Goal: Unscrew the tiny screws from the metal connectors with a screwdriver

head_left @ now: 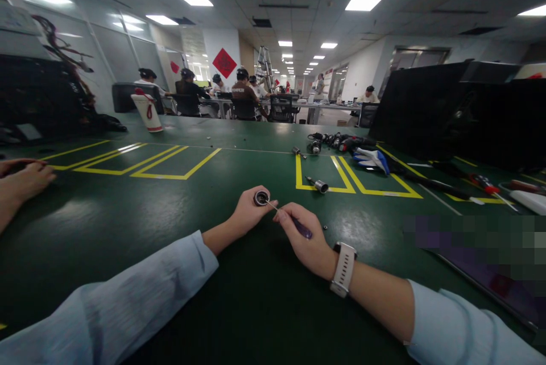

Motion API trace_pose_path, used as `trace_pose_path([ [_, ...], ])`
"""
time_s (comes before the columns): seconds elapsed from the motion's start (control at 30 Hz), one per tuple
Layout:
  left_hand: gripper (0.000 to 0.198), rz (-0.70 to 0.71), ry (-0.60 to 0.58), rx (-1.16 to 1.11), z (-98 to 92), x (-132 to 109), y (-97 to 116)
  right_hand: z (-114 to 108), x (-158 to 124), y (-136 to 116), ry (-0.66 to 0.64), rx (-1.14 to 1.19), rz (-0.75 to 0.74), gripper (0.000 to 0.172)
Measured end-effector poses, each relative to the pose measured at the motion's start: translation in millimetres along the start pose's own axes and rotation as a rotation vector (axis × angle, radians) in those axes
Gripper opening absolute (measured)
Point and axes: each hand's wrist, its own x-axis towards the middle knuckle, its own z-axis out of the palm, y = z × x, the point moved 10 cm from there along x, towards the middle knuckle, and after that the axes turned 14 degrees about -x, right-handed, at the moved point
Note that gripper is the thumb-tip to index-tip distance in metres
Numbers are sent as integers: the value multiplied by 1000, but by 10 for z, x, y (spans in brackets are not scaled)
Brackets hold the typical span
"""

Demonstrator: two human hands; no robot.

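My left hand (247,214) is closed around a round metal housing (261,198), its open end facing me with small dark parts inside. Between the fingers of my right hand (309,240) is a screwdriver (302,227) with a dark purple handle. Its thin shaft reaches left to the housing's opening; whether the tip touches anything inside cannot be made out. Beyond my right hand, a metal cylindrical part with a narrow shaft (318,185) lies on the green table, and a smaller metal part (298,152) rests farther back. A tiny ring-like piece (325,227) sits beside my right hand.
Yellow tape rectangles (185,176) mark the green table (170,228). At the back right lie a blue and white glove (370,160) and a red-handled screwdriver (486,184). A paper cup (147,110) stands back left. Another person's hand (25,183) is at the left edge.
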Motion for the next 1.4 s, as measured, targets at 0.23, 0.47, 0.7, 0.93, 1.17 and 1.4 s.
trace_pose_path([
  [0.23, 23, 17, 33, -36, -39, 1, -3, -28, -17, -52, 5, -16, -40, 17],
  [0.47, 22, 19, 79, -27, -75, 1, 12, -29, -30, -42, 30, -41, -56, 16],
  [0.7, 23, 11, 82, -35, -86, -7, 24, -43, -33, -41, 29, -46, -46, 16],
  [0.93, 20, 1, -154, 53, 164, -18, 6, -115, -11, 58, 140, -138, 15, 16],
  [1.17, 38, 19, -488, 214, 510, -160, 61, 6, 11, 332, 3, -175, 185, 23],
  [1.4, 44, 5, -575, 280, 597, -196, 34, -37, 12, 241, 16, -277, 129, 25],
])
